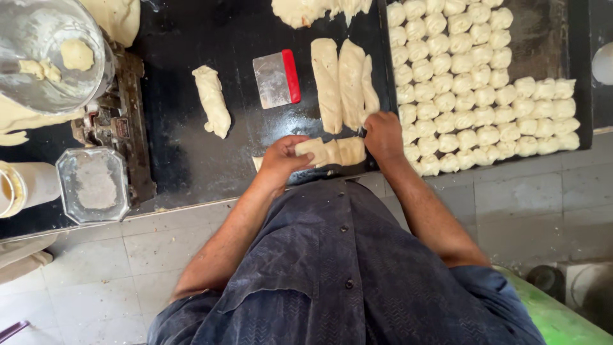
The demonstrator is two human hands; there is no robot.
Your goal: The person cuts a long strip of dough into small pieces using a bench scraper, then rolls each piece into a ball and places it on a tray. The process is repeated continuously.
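Both hands, left [281, 160] and right [382, 135], grip a dough log [332, 151] at the black worktop's [172, 57] near edge, above a pale tiled floor [96, 268].

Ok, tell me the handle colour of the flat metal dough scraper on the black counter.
Red handle, head view.

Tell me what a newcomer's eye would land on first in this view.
First, the packed rows of small dough balls filling the dark tray at the right. Then the two hands at the near edge of the black worktop: the left hand and the right hand grip the two ends of a dough roll. Behind them lie three longer dough logs and a red-handled scraper.
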